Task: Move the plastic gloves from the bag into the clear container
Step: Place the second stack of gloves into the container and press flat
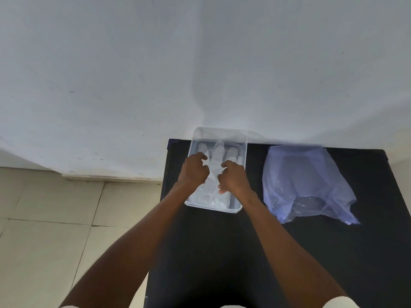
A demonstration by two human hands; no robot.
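Both forearms reach forward over the black table [222,252]. The left hand [193,168] and right hand [233,178], fingers curled, pinch a plastic glove [216,156] inside the clear container [243,152]. Right of the hands lies the bag [307,183], crumpled.

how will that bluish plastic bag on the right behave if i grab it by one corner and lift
The bag will probably go floppy: it lies crumpled and slumped on the black table, holding no shape. It looks thin and see-through, so likely very light and apt to drift or slide when nudged. Whether anything is left inside to fall out cannot be told from here.
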